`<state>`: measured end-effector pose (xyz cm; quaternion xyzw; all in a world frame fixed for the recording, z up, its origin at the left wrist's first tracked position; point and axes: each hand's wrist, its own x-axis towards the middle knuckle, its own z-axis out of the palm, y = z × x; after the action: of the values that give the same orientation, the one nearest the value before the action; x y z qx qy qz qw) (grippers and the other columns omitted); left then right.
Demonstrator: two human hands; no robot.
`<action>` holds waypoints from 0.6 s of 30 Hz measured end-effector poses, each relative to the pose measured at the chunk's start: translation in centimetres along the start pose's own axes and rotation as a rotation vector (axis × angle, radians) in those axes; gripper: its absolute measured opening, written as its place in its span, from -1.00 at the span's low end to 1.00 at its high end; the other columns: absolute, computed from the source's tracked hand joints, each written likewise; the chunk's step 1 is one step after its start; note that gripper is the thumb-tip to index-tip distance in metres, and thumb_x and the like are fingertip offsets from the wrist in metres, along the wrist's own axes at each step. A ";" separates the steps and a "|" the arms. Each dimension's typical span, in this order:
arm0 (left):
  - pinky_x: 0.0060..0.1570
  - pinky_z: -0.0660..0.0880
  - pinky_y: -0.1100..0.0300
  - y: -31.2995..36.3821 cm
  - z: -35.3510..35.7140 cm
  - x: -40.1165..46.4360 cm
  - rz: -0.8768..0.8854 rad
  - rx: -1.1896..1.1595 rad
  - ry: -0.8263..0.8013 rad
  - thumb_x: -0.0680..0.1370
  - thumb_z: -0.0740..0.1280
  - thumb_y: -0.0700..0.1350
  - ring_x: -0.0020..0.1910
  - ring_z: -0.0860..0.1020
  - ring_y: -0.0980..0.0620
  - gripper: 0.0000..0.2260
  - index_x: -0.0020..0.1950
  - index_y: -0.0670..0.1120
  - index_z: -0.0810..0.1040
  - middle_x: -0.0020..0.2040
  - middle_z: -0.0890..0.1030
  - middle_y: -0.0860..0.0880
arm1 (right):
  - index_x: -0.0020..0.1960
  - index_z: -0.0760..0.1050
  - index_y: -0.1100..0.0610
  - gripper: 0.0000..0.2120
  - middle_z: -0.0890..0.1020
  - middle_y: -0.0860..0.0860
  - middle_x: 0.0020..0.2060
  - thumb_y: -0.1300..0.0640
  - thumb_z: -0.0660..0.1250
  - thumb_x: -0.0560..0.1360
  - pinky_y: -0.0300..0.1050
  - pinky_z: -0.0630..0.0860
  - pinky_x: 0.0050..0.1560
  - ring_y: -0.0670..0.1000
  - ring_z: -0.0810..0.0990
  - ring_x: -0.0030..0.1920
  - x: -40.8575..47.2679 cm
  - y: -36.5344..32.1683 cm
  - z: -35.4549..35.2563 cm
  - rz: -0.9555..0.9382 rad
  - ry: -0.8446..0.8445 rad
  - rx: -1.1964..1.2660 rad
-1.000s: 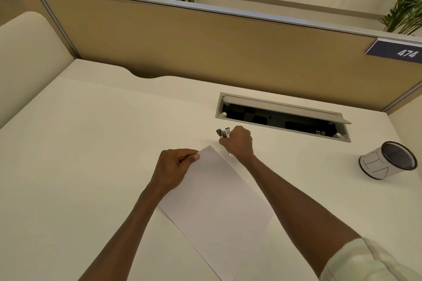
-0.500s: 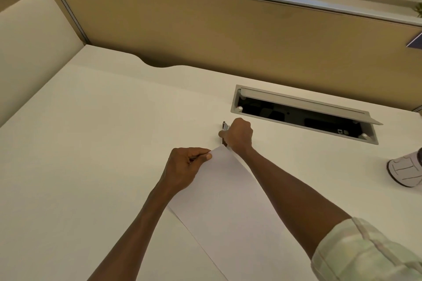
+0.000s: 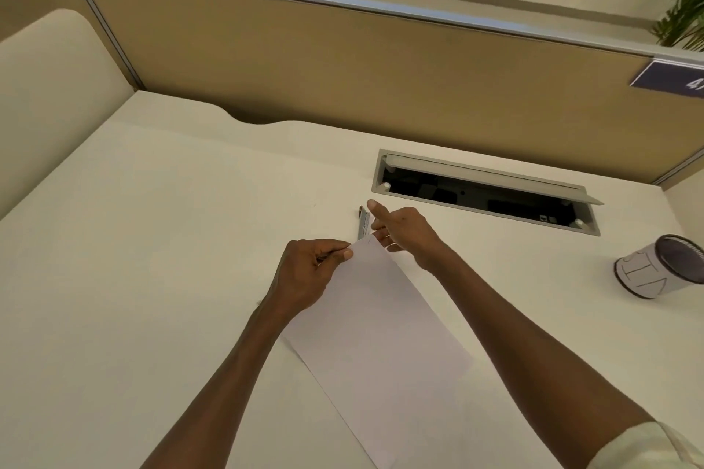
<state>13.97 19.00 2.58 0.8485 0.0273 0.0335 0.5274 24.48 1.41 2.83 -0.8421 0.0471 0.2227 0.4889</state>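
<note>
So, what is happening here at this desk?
A person is working with a paper that lies on the desk. The left hand pinches the paper's far corner. What looks like a small stapler lies right at that corner. The right hand is beside the stapler with its fingers loose and does not hold it. Whether the corner has been stapled cannot be told.

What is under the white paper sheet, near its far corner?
Only the cream desk shows around the paper sheet. The left hand pinches the corner, its lower fingers covered; the stapler reaches that corner, its near end hidden.
</note>
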 end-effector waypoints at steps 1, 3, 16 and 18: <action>-0.12 0.58 0.20 0.6 0.0 0.0 0.008 0.005 0.001 0.53 0.40 -0.08 -0.10 0.67 0.17 -0.88 -0.01 -0.01 0.73 -0.12 0.73 0.13 | -0.03 0.65 0.18 -0.38 0.71 0.05 -0.17 -0.38 0.20 0.44 -0.01 0.62 0.01 0.05 0.69 -0.15 -1.3 0.2 -1.0 -0.032 -0.089 0.023; -0.12 0.57 0.19 1.9 0.0 -0.1 0.035 0.007 0.005 0.53 0.40 -0.08 -0.11 0.67 0.13 -0.88 -0.01 -0.03 0.73 -0.13 0.73 0.09 | 0.01 0.65 0.05 -0.42 0.71 0.04 -0.06 -0.39 0.15 0.42 -0.09 0.62 0.01 0.06 0.68 -0.04 -4.1 0.8 -3.1 -0.116 -0.239 0.062; -0.21 0.48 0.49 14.8 0.9 -4.1 0.240 0.086 0.069 0.53 0.38 -0.02 -0.15 0.64 0.21 -0.82 0.06 -0.03 0.71 -0.08 0.71 0.09 | 0.06 0.64 0.12 -0.77 0.72 0.04 -0.07 0.01 0.39 0.50 -0.04 0.66 -0.05 0.02 0.70 -0.14 -17.3 1.5 -9.2 -0.460 -0.007 -0.033; -0.22 0.48 0.49 16.8 0.6 -4.8 0.241 0.066 0.082 0.50 0.42 -0.02 -0.17 0.64 0.25 -0.86 0.00 -0.01 0.72 -0.12 0.72 0.10 | 0.06 0.63 0.12 -0.77 0.71 0.03 -0.07 0.01 0.40 0.50 -0.07 0.66 -0.06 0.02 0.70 -0.14 -18.5 1.1 -10.2 -0.496 0.011 -0.003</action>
<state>9.39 10.64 17.21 0.8604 -0.0523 0.1303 0.4899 10.91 -10.38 14.05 -0.8298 -0.1585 0.0914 0.5272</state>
